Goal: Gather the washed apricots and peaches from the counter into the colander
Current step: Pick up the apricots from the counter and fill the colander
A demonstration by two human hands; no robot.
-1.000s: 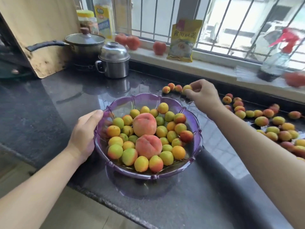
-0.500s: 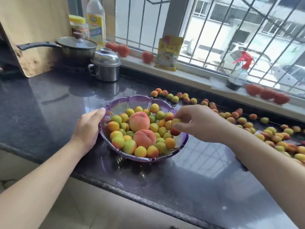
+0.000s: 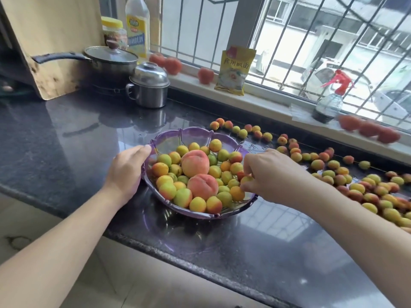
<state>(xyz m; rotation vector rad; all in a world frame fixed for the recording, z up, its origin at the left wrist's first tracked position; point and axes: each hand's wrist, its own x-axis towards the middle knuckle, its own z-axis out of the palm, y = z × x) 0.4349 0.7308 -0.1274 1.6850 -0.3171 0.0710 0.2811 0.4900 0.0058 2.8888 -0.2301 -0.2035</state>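
Already heaped, the purple colander sits on the dark counter, the left hand with its grip curled on the near rim. The right hand pinches an apricot just over the pile — let go carelessly, it could roll off the mound and over the rim. Loose apricots trail away rightwards, some cut off by the picture's edge. Whether the right fingers hide a second fruit, I cannot tell.

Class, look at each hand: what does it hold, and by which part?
The left hand grips the purple colander by its near-left rim. The right hand pinches a small apricot between its fingertips, over the colander's right side.
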